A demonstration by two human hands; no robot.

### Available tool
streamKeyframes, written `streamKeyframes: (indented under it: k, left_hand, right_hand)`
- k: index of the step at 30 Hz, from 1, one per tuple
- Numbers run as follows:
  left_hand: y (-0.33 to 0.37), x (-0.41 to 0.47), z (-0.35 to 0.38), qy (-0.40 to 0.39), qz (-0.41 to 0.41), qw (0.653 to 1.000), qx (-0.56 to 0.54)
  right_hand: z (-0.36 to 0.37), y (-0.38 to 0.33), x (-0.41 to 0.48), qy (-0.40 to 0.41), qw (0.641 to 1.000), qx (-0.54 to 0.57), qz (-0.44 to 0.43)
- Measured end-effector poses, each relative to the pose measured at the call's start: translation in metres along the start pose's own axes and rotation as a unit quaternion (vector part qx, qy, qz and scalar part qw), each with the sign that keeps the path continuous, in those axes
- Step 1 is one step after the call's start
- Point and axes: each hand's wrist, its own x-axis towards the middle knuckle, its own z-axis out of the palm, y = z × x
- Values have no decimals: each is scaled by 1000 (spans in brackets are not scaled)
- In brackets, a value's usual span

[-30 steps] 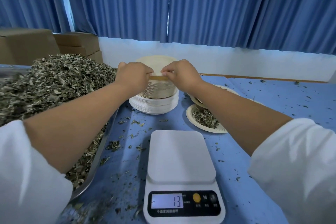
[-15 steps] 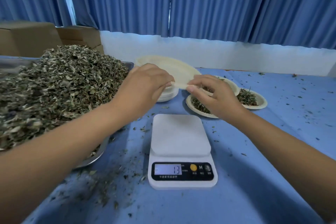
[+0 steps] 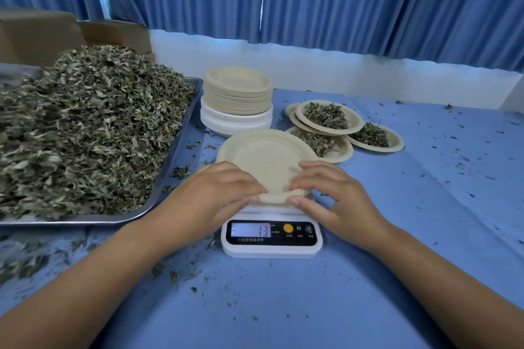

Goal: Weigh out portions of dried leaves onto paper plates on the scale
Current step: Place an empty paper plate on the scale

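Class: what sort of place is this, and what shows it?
Probably a small herb-packing workroom: a tray heaped with dried leaves, a scale, stacked paper plates and filled plates beside it.

Both hands [image 3: 215,195] pinch an empty plate [image 3: 263,156] over the scale [image 3: 271,238].

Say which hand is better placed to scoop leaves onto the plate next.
Left, likely: the left hand holds the empty plate on the side nearest the tray of dried leaves; the right hand would have to cross the scale.
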Motion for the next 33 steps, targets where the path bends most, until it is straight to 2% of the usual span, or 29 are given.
streamKeyframes:
  k: [7, 16, 25, 29, 33]
  left_hand:
    - [0, -6, 2, -11, 3, 1000, -26]
    - [7, -6, 9, 6, -48, 996, -70]
    - [10, -7, 10, 97, -46, 993, -59]
    - [10, -7, 8, 175, -100, 979, -36]
    - [8, -7, 8, 184, -188, 963, -54]
  right_hand:
    - [3, 2, -6, -11, 1000, 7, 0]
    - [2, 2, -5, -35, 999, 32, 25]
    - [-4, -1, -4, -19, 999, 24, 36]
    - [-7, -2, -4, 5, 998, 24, 50]
    - [-8, -1, -3, 28, 997, 36, 69]
